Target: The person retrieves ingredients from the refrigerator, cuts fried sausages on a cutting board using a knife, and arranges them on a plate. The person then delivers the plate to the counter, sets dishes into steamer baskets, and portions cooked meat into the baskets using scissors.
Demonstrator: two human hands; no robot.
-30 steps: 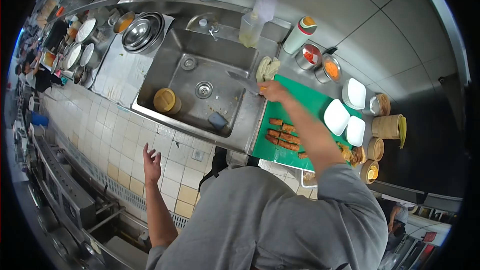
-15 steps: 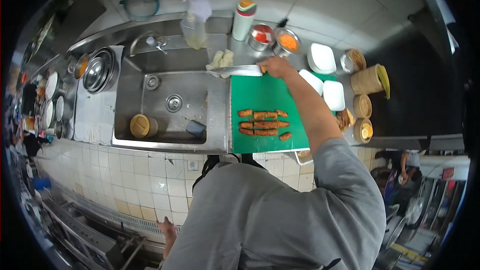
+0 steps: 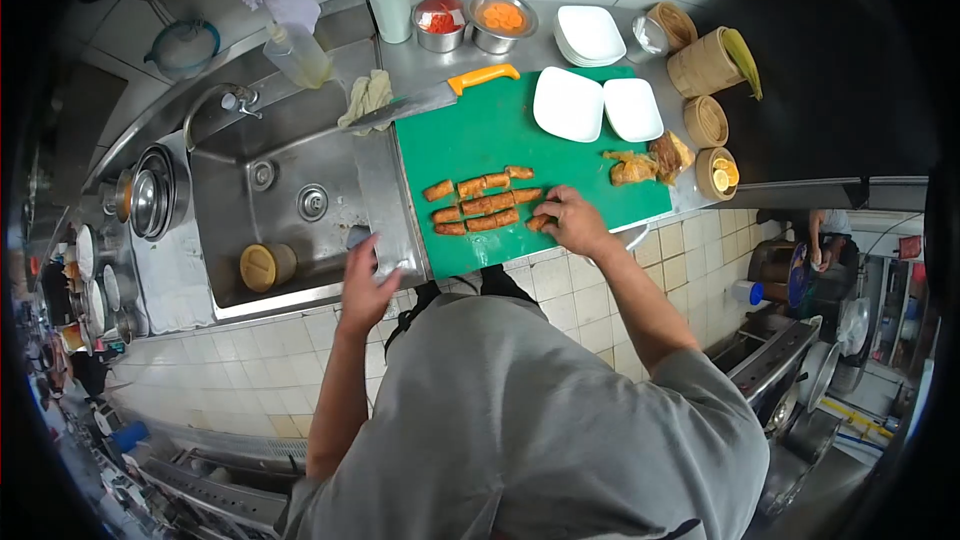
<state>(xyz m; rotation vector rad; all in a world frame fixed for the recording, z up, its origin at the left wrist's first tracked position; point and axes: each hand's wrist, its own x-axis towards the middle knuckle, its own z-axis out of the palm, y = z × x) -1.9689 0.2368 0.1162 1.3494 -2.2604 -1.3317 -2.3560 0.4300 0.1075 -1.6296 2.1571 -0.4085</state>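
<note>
On the green cutting board (image 3: 480, 152) lie browned, sausage-like rolls (image 3: 488, 204), cut into several pieces and lined up in rows. My right hand (image 3: 577, 223) is at the right end of the nearest row, fingers closed on a short roll piece (image 3: 540, 223). My left hand (image 3: 368, 285) hovers beside the sink's front right corner, fingers spread and holding nothing. A kitchen knife (image 3: 483, 78) with an orange handle lies along the board's back left edge. Its blade tip reaches toward a crumpled cloth (image 3: 370, 97).
Two white square dishes (image 3: 570, 105) rest on the board, near a stack of white dishes (image 3: 590, 35). Metal bowls (image 3: 502, 20) and a bottle (image 3: 388, 2) stand behind. Bamboo containers (image 3: 706, 121) line the right side; the sink (image 3: 285, 225) is at left.
My right hand has let go of the knife and moved down to the roll pieces. My left hand has come up from low by the floor drain toward the sink. The camera view has turned.
</note>
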